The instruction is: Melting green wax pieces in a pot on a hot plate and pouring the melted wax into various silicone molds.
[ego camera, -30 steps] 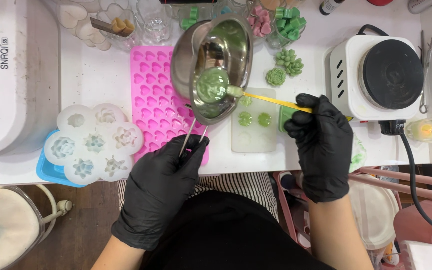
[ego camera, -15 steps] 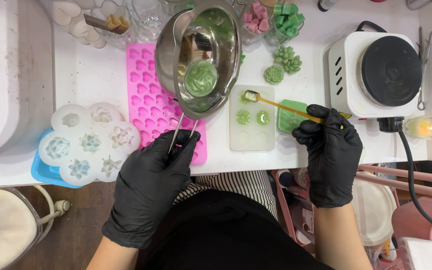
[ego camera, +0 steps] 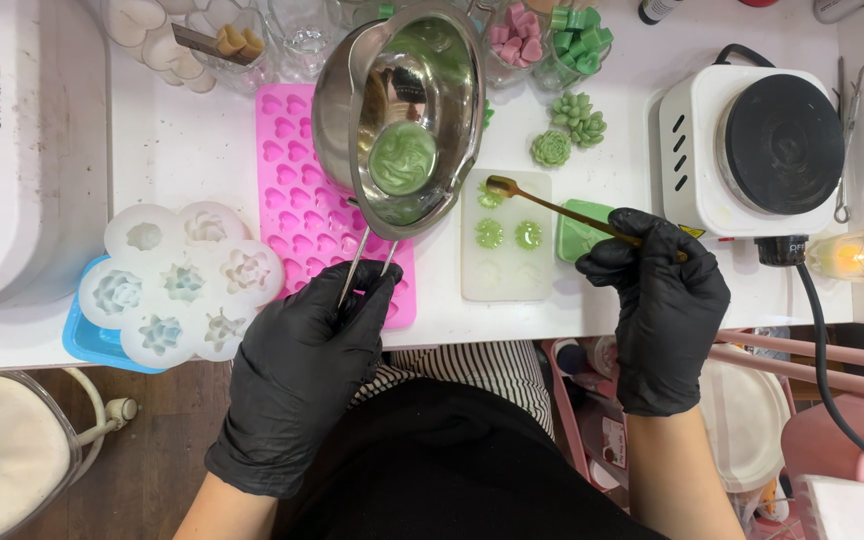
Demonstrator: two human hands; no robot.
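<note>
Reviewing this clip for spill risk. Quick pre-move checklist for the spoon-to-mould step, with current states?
1. Left hand grips the wire handle of the steel melting pot: ok.
2. Pot held tilted over the pink heart mould, green wax pooled low inside, none seen at the rim: ok.
3. Right hand holds the gold spoon by its far end: ok.
4. Spoon bowl over the top-left cavity of the clear small mould: ok.
5. How much wax is left in the spoon: cannot tell.
6. Lower cavities of that mould unfilled, two middle ones green: ok.
</note>
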